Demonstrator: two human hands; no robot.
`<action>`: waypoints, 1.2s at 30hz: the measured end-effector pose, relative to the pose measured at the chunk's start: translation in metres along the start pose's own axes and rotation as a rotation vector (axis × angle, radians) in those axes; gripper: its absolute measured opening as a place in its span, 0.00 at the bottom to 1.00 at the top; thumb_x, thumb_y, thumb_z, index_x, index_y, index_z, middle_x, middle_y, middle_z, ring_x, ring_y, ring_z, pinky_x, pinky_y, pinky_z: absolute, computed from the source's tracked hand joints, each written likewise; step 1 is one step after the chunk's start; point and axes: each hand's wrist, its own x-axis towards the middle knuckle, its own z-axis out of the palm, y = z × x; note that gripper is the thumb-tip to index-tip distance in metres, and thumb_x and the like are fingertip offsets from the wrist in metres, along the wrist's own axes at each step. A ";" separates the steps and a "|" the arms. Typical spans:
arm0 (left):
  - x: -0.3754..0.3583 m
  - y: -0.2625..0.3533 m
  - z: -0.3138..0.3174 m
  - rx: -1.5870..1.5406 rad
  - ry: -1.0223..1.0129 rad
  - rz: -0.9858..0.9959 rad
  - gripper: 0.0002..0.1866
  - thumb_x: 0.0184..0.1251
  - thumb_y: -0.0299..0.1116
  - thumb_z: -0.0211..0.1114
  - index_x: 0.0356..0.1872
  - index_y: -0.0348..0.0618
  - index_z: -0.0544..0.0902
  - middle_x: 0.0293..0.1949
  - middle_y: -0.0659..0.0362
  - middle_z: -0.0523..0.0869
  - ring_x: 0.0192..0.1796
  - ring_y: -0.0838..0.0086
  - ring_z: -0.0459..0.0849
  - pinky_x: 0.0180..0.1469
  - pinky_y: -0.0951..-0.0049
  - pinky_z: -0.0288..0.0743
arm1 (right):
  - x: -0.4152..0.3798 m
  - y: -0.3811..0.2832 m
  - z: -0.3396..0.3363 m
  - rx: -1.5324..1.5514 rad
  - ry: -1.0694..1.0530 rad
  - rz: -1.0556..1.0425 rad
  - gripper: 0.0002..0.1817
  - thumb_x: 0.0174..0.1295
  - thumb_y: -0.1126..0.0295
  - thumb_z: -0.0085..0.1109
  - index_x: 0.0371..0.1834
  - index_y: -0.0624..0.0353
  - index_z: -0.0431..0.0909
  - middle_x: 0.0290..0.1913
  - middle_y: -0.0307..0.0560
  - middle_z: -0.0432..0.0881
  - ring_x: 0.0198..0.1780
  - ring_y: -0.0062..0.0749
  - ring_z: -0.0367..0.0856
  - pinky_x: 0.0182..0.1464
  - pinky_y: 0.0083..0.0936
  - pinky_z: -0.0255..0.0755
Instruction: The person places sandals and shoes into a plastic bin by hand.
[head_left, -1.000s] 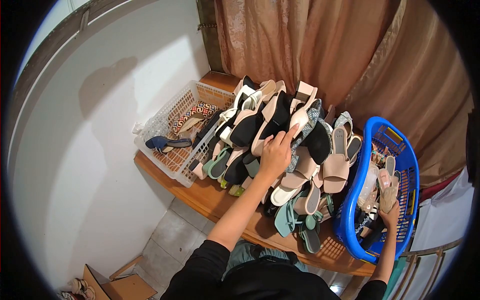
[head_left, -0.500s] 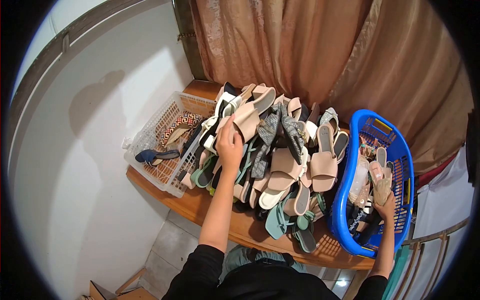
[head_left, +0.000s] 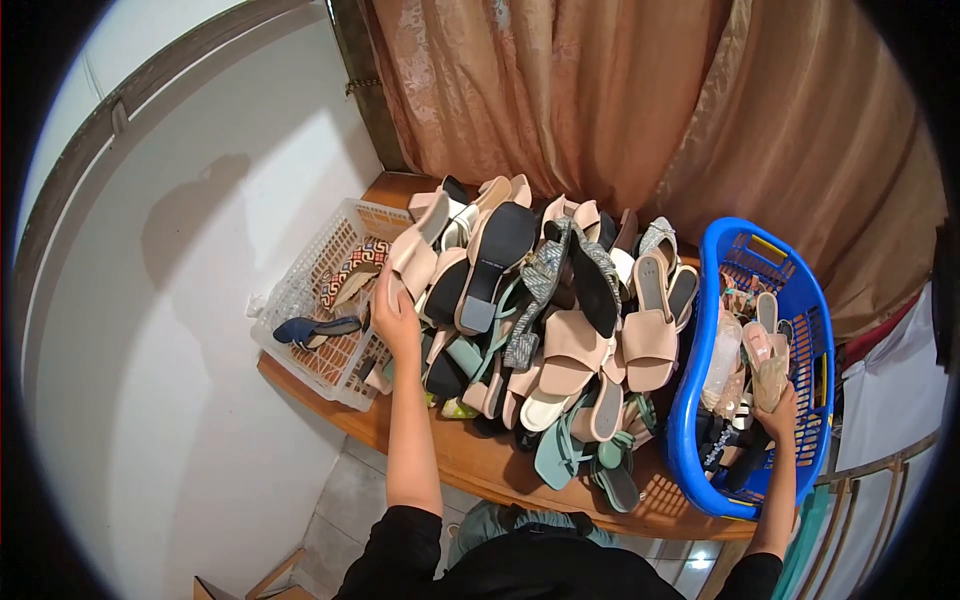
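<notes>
Behind beige slide [head_left: 416, 262], left fingers [head_left: 383, 290] partly hidden.

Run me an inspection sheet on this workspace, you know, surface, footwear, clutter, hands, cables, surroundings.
Surface: wooden table, largely covered.
Job's things: heaped sandals between a white crate and a blue basket; both containers hold footwear.
Clutter: sandals overlap at mixed angles, some soles up; a navy shoe lies in the crate.
Left hand: holds a beige slide.
Right hand: on a pale shoe in the basket; grip partly hidden.
Cables: nothing seen.
Surroundings: brown curtain, white wall, tiled floor.
</notes>
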 end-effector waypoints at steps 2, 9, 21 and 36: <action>0.000 -0.002 -0.002 -0.016 -0.025 -0.013 0.21 0.55 0.16 0.55 0.52 0.39 0.77 0.51 0.52 0.80 0.54 0.59 0.78 0.56 0.64 0.69 | 0.001 0.004 0.003 -0.015 0.012 0.002 0.57 0.29 0.60 0.74 0.65 0.64 0.50 0.56 0.59 0.65 0.56 0.56 0.67 0.56 0.42 0.65; -0.017 -0.003 0.003 0.123 -0.063 0.204 0.16 0.56 0.20 0.60 0.46 0.47 0.83 0.46 0.55 0.83 0.45 0.64 0.79 0.48 0.67 0.70 | -0.002 -0.002 -0.003 0.001 0.008 -0.008 0.54 0.31 0.58 0.72 0.64 0.64 0.53 0.55 0.63 0.65 0.56 0.57 0.66 0.57 0.41 0.63; -0.053 0.001 0.010 0.182 -0.277 0.332 0.26 0.49 0.20 0.61 0.52 0.53 0.80 0.52 0.60 0.79 0.52 0.61 0.73 0.63 0.59 0.59 | -0.001 -0.001 -0.005 0.004 -0.005 0.032 0.56 0.28 0.58 0.75 0.64 0.65 0.52 0.54 0.64 0.67 0.56 0.58 0.67 0.57 0.40 0.64; -0.063 0.058 0.010 0.195 -0.269 0.264 0.32 0.48 0.28 0.59 0.61 0.47 0.69 0.59 0.53 0.69 0.64 0.51 0.60 0.65 0.51 0.50 | -0.004 -0.013 -0.014 -0.015 -0.112 0.147 0.58 0.29 0.54 0.75 0.67 0.54 0.49 0.60 0.53 0.63 0.59 0.55 0.65 0.55 0.52 0.64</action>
